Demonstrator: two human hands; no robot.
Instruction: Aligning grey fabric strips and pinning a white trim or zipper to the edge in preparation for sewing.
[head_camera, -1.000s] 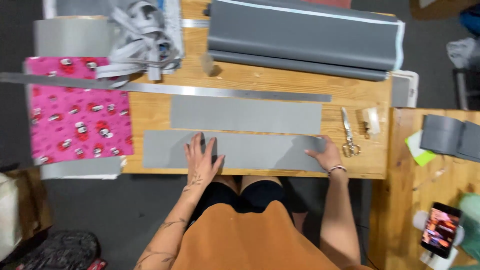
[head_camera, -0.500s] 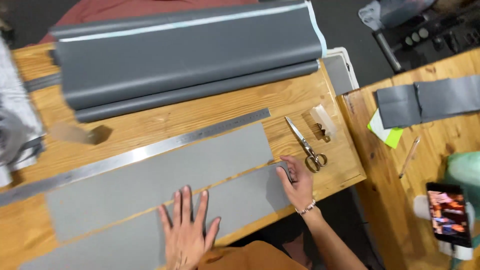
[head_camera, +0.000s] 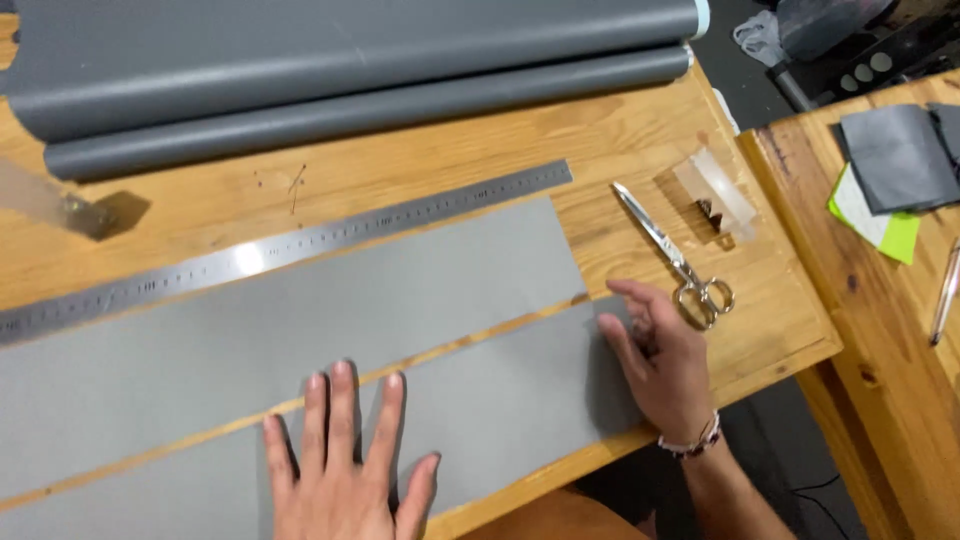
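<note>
My left hand (head_camera: 345, 460) lies flat, fingers spread, grasping nothing, pinning the near grey strip (head_camera: 500, 415) to the tabletop (head_camera: 620, 130) so it cannot creep. My right hand (head_camera: 655, 355) rests open on the strip's right end, smoothing it. Strip: matte, thin, rectangular. Just beyond it lies a second grey strip (head_camera: 300, 310), then a long steel ruler (head_camera: 300, 245). Scissors (head_camera: 675, 260) right of it. Farthest: grey fabric rolls (head_camera: 350, 70).

Single head view, steep downward, close over wooden table (head_camera: 640, 130) near edge.
</note>
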